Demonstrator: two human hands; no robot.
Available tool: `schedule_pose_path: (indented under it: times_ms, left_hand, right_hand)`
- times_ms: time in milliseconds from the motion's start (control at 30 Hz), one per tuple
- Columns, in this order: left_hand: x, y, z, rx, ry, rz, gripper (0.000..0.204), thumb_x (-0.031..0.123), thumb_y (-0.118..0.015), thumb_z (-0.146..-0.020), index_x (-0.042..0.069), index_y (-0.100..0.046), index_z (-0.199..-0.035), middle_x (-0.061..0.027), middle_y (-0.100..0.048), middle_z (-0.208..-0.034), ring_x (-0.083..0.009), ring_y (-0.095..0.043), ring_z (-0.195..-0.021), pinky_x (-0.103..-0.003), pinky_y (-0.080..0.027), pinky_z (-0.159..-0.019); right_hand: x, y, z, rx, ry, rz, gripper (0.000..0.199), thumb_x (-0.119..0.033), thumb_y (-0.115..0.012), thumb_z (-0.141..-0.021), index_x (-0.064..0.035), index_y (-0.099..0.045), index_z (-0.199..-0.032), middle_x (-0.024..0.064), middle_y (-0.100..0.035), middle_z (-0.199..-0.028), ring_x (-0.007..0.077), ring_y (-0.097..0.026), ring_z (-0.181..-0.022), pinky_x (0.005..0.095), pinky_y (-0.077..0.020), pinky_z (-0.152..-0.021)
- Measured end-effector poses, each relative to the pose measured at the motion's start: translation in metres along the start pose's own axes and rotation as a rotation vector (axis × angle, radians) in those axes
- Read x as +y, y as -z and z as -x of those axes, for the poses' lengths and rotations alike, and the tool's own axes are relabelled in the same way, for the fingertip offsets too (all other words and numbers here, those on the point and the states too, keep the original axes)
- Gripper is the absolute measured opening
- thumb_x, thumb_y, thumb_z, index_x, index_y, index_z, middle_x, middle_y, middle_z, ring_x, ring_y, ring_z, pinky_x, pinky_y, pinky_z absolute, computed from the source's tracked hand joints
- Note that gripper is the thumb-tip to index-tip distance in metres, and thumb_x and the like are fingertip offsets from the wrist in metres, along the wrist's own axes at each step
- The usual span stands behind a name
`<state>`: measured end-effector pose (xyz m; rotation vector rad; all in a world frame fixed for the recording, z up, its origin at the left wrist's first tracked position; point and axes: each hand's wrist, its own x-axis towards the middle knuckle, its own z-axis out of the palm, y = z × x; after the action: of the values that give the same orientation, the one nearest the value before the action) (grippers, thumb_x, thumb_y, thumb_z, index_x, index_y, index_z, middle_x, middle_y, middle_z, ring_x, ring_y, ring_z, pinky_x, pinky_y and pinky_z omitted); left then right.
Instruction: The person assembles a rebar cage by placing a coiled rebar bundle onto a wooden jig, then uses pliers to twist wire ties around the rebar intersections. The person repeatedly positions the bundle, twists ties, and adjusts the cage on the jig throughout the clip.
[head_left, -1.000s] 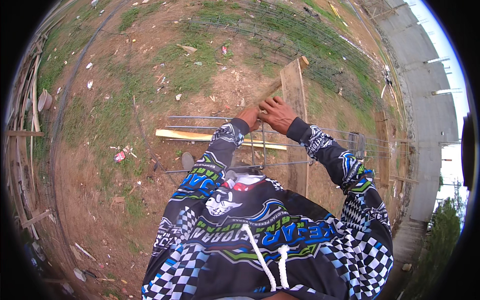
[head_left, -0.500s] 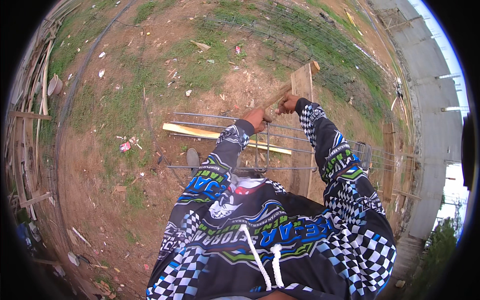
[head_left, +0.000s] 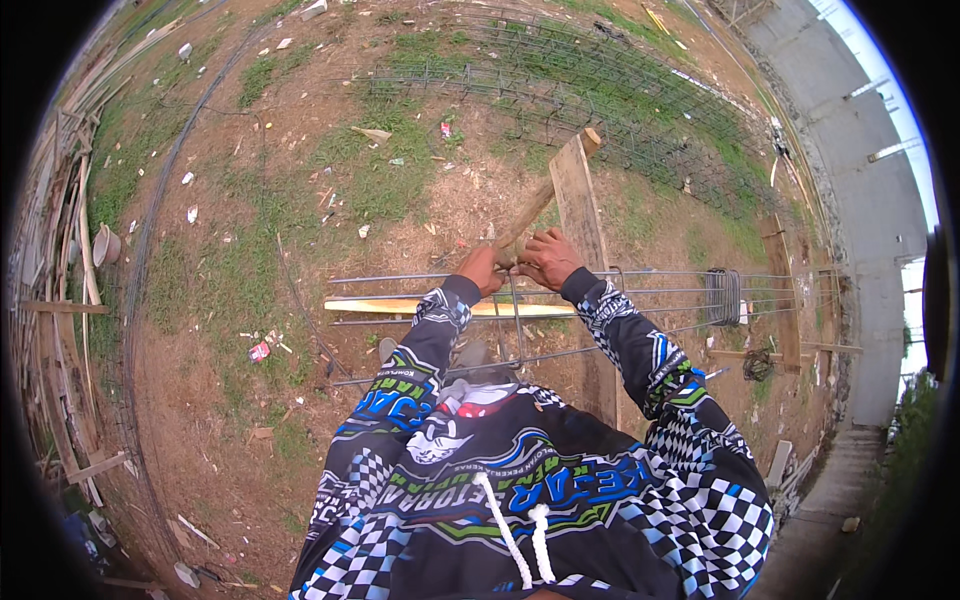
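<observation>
Several steel bars (head_left: 660, 292) | long axis left-to-right | left hand (head_left: 480, 268), right hand (head_left: 547, 259) close together, grip unclear

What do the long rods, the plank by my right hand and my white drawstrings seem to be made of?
The rods look like bare steel: thin, straight, dull grey. The plank seems rough, unpainted wood, from its uneven brown face. The drawstrings look like matte cord, ropy-surfaced; cotton or synthetic, I can't tell.
</observation>
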<state>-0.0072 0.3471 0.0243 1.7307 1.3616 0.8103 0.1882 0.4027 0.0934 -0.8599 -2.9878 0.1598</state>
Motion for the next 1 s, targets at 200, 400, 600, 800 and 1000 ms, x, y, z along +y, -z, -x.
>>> schedule_pose_path:
  times_ms: [200,400,600,800,1000]
  left_hand:
    - [0.005,-0.003,-0.005,0.011,-0.003,0.07,0.03,0.016,-0.077,-0.071,0.005,-0.074,-0.099,-0.0203,-0.07,-0.084,-0.0307,-0.069,-0.076,-0.038,-0.053,-0.073]
    - [-0.02,-0.019,-0.018,0.062,-0.154,-0.064,0.033,0.017,-0.078,-0.07,0.005,-0.075,-0.101,-0.0183,-0.07,-0.073,-0.0227,-0.069,-0.066,-0.035,-0.053,-0.068]
    - [0.022,-0.001,-0.013,-0.18,0.173,0.066,0.033,0.013,-0.073,-0.075,-0.001,-0.072,-0.105,-0.019,-0.071,-0.075,-0.0196,-0.069,-0.066,-0.031,-0.055,-0.067]
    - [-0.015,-0.009,-0.018,-0.221,0.09,0.167,0.036,0.007,-0.069,-0.082,-0.007,-0.064,-0.114,-0.0196,-0.07,-0.102,-0.0199,-0.069,-0.08,-0.03,-0.056,-0.065]
    - [-0.009,0.005,-0.023,-0.375,0.131,0.169,0.04,0.008,-0.065,-0.085,-0.004,-0.059,-0.123,-0.0203,-0.068,-0.109,-0.0217,-0.07,-0.085,-0.031,-0.058,-0.067]
  right_hand:
    - [-0.016,-0.012,-0.003,-0.103,-0.477,-0.066,0.042,-0.047,-0.059,-0.087,-0.0097,-0.074,-0.074,0.0159,-0.068,-0.078,0.0332,-0.065,-0.078,0.0474,-0.0422,-0.08]
    - [-0.031,0.015,-0.022,-0.216,-0.971,-0.208,0.049,-0.054,-0.065,-0.08,-0.0078,-0.075,-0.094,0.0179,-0.072,-0.097,0.0317,-0.069,-0.095,0.0432,-0.0514,-0.085]
    - [-0.078,-0.01,0.022,0.285,-0.923,-0.093,0.043,-0.049,-0.067,-0.08,-0.0099,-0.071,-0.097,0.0151,-0.069,-0.091,0.0275,-0.065,-0.088,0.0506,-0.0386,-0.09]
    - [-0.104,0.035,0.184,0.687,-1.383,-0.312,0.03,-0.037,-0.067,-0.085,-0.0079,-0.067,-0.093,0.0128,-0.065,-0.089,0.0326,-0.061,-0.088,0.0458,-0.0475,-0.08]
    - [-0.11,0.009,0.335,-0.775,-1.746,-0.446,0.071,-0.053,-0.081,-0.068,-0.0059,-0.067,-0.119,0.0157,-0.064,-0.124,0.03,-0.061,-0.116,0.0434,-0.0485,-0.096]
